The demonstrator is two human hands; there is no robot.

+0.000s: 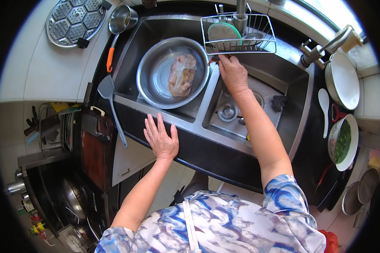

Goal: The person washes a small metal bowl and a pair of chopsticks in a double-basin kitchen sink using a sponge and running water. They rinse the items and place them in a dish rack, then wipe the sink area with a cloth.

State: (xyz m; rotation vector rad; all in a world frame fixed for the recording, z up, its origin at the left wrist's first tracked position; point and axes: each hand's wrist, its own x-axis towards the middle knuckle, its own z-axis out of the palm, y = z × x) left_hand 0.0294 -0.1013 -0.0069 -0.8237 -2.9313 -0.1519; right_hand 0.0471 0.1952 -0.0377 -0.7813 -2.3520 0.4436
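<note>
My left hand (161, 139) lies flat with spread fingers on the black counter's front edge, below the left basin. My right hand (232, 72) reaches to the back of the sink divider (205, 101), just under the wire rack (240, 52). Its fingertips are at a small dark and red item (214, 59); whether they grip it is hard to tell. In the left basin, a round metal bowl (152, 91) holds raw meat in clear plastic (182, 76). The rack holds a green-rimmed scouring pad (223, 33). A small clear dish (227, 112) and dark steel wool (278, 103) lie in the right basin.
A grey spatula (109, 95) and a ladle with an orange handle (110, 57) lie left of the sink. On the right are a white spoon (323, 107), a white bowl (343, 82) and a bowl of chopped greens (332, 142). Knives (47, 126) stand in a rack at far left.
</note>
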